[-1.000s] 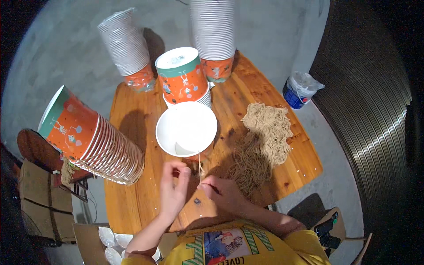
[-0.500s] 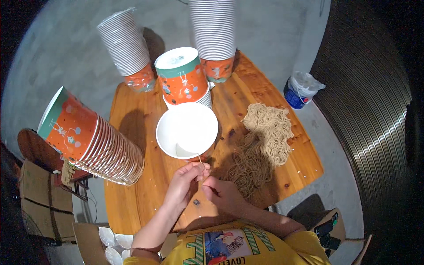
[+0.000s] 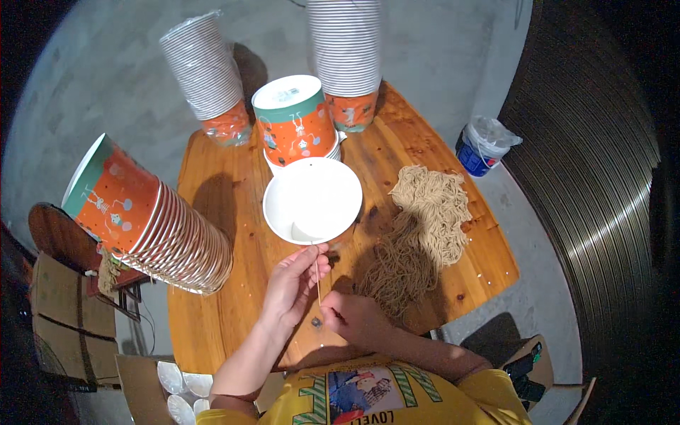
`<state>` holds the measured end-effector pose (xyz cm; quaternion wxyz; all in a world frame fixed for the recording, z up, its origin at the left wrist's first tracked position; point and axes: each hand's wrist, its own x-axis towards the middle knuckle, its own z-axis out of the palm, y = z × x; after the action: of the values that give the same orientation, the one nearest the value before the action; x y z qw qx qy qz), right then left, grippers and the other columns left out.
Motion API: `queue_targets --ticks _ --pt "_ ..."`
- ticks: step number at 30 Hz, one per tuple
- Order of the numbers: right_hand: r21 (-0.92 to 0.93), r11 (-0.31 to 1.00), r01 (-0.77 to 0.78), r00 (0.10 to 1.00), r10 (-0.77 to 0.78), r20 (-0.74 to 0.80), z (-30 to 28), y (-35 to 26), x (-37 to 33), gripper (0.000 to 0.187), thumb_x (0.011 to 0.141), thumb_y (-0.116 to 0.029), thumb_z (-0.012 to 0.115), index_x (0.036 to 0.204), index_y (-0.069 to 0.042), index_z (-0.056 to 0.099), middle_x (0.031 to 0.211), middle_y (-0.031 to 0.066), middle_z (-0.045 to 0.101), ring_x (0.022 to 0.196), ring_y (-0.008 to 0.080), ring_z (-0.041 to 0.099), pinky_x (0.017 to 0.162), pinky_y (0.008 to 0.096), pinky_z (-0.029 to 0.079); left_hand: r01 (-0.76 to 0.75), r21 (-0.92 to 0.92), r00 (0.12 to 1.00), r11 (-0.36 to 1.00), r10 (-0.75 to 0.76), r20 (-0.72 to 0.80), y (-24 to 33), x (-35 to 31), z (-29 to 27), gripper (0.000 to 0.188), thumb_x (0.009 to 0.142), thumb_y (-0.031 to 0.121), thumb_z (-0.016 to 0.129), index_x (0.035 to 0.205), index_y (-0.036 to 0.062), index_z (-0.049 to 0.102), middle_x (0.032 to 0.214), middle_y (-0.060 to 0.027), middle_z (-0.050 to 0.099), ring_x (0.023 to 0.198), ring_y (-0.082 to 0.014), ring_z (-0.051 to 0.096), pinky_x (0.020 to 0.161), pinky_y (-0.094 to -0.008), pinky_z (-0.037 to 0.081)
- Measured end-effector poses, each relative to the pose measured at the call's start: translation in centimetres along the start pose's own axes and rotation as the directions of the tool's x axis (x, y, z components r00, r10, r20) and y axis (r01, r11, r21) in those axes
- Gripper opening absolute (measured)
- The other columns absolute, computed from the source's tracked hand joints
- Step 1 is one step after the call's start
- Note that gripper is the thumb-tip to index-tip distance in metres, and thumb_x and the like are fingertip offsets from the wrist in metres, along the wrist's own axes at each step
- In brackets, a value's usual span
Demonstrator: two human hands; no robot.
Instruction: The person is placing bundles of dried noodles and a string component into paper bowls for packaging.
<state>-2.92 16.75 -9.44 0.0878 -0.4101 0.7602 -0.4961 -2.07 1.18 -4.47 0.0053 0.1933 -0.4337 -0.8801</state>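
A thin beige cord (image 3: 318,280) runs taut from the rim of a white-lined paper bucket (image 3: 312,198) down through both hands. My left hand (image 3: 292,283) pinches it between thumb and fingers just below the bucket's near rim. Lower and to the right, my right hand (image 3: 358,320) is closed around the cord's lower part; its fingertips are partly hidden. The bucket is tipped with its mouth toward me, and its outer side is mostly out of sight. To the right of the hands lies a loose heap of beige cord (image 3: 433,212), its near part in shadow.
Behind stands an upturned stack of orange-and-green paper buckets (image 3: 297,131). Two plastic-wrapped stacks, one left (image 3: 205,74) and one right (image 3: 345,60), rise at the back of the wooden table (image 3: 453,304). Another stack (image 3: 159,219) leans at left, strung with cord. A blue pail (image 3: 476,157) is on the floor.
The bucket in front of me has shifted right and slightly away. My left hand has moved up a little, my right hand slightly down, so more cord shows between them.
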Motion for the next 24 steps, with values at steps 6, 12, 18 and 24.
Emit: queue_targets --ticks 6,12,18,24 --pt "0.069 0.997 -0.041 0.998 0.038 0.041 -0.3 -0.5 0.2 0.008 0.085 -0.014 0.057 0.085 -0.006 0.053 0.071 0.014 0.057 0.066 0.0308 0.062 0.06 0.0386 0.049 0.057 0.056 0.998 0.997 -0.058 0.016 0.0 -0.4 -0.1 0.021 0.093 0.015 0.053 0.104 -0.0024 0.06 0.085 -0.0063 0.065 0.073 -0.0108 0.062 0.068 -0.0209 0.05" --pt "-0.017 1.0 0.015 0.999 -0.014 0.037 0.1 0.4 0.2 0.009 0.085 -0.013 0.057 0.085 -0.005 0.052 0.07 0.0153 0.057 0.066 0.0319 0.061 0.059 0.0393 0.048 0.031 0.052 0.998 0.998 -0.028 -0.054 0.7 -0.3 0.2 0.018 0.09 0.012 0.055 0.099 -0.0017 0.062 0.08 -0.0054 0.065 0.072 -0.0103 0.061 0.068 -0.0214 0.05" --pt "-0.027 1.0 -0.015 0.997 0.017 0.07 0.4 0.3 0.4 0.01 0.086 -0.015 0.056 0.086 -0.005 0.053 0.07 0.0167 0.057 0.066 0.0332 0.061 0.059 0.0399 0.048 0.004 0.077 0.997 0.997 0.002 -0.072 0.7 0.1 0.3 0.016 0.09 0.01 0.053 0.096 -0.0021 0.062 0.078 -0.0049 0.064 0.07 -0.0102 0.06 0.067 -0.022 0.049" --pt "0.002 1.0 0.0 0.961 -0.001 0.277 -1.2 -2.1 -0.1 0.022 0.091 -0.027 0.05 0.091 -0.006 0.055 0.077 0.0171 0.059 0.073 0.0314 0.062 0.063 0.0406 0.049 -0.102 0.014 0.994 0.995 0.102 0.025 0.1 1.0 -1.4 0.016 0.092 0.011 0.05 0.1 -0.0007 0.058 0.084 -0.0063 0.062 0.074 -0.0132 0.058 0.07 -0.0237 0.047"
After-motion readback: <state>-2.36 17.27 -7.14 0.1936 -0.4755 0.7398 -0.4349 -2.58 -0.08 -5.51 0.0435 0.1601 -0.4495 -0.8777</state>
